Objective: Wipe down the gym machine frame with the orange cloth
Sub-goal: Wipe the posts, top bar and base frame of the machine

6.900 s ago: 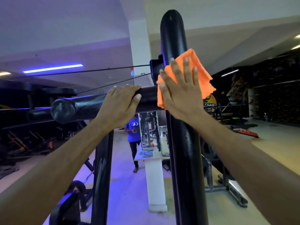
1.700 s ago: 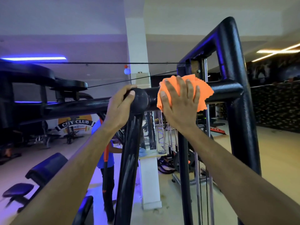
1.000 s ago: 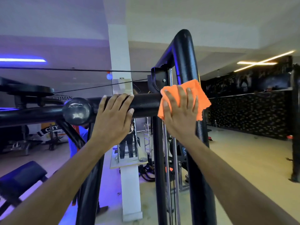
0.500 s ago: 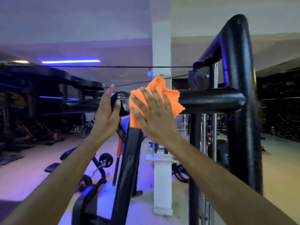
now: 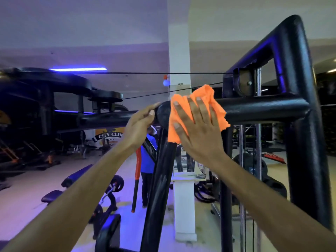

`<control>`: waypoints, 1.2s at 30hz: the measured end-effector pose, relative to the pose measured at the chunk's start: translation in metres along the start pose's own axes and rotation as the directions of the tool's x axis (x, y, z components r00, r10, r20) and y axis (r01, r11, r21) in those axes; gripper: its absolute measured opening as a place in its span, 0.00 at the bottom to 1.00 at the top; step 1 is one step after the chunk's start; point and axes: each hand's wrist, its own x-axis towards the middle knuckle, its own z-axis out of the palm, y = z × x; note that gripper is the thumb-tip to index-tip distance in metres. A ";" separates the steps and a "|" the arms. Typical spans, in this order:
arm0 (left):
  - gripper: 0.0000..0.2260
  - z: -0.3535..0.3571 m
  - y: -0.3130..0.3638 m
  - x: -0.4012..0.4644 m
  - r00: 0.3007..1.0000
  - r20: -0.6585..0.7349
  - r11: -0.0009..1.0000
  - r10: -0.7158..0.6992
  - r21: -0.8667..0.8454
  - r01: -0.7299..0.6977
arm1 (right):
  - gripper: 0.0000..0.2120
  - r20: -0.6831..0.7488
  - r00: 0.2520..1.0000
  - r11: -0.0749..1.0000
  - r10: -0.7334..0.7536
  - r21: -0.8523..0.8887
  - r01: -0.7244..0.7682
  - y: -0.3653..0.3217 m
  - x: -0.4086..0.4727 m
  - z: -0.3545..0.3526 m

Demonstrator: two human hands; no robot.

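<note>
The black gym machine frame fills the middle and right: a horizontal tube at head height, joined to a tall bent post on the right. My right hand lies flat, fingers spread, pressing the orange cloth against the left end of that horizontal tube, where an upright post meets it. My left hand grips the rounded tube end just left of the cloth. Part of the cloth is hidden under my palm.
Two thin cables run left from a pulley above the tube. A white pillar stands behind. A person in a blue shirt stands beyond the post. Benches and other machines sit on the left floor.
My right hand and the cloth have stayed at the tube's left end, sliding slightly right. My left hand keeps its hold on the tube end. The view has shifted a little.
</note>
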 end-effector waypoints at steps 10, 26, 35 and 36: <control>0.17 -0.015 -0.015 0.011 0.988 0.147 0.990 0.054 -0.135 -0.034 | 0.28 0.035 0.981 0.979 0.193 -0.071 -0.190 -0.039 0.018 0.003; 0.28 -0.019 -0.016 0.004 0.972 0.234 0.974 0.023 -0.223 0.030 | 0.29 0.081 0.977 0.980 0.196 -0.052 -0.192 -0.047 0.022 -0.001; 0.20 -0.028 -0.017 -0.002 0.979 0.200 0.993 0.042 -0.118 -0.018 | 0.23 -0.026 0.986 0.984 0.164 0.069 -0.162 -0.047 0.035 0.007; 0.20 -0.029 -0.016 -0.001 0.981 0.191 0.993 0.045 -0.113 -0.023 | 0.23 -0.035 0.986 0.984 0.161 0.086 -0.158 -0.046 0.032 0.007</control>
